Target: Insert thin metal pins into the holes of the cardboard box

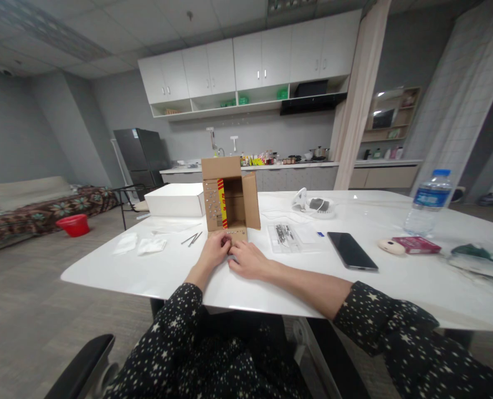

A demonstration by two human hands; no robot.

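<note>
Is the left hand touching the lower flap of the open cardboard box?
Touching. In the head view, the left hand has its fingers on the lower flap of the cardboard box, with no gap.

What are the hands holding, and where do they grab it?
Both the left hand and right hand touch the cardboard box at its near bottom flap; the grip itself is unclear.

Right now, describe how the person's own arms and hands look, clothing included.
Both arms wear loose dark sleeves printed with small pale stars. The left star-print sleeve and the right star-print sleeve are pushed back, so both forearms are bare below them. The left hand and right hand are bare: no gloves show, and no rings, watch or bracelet can be made out.
</note>
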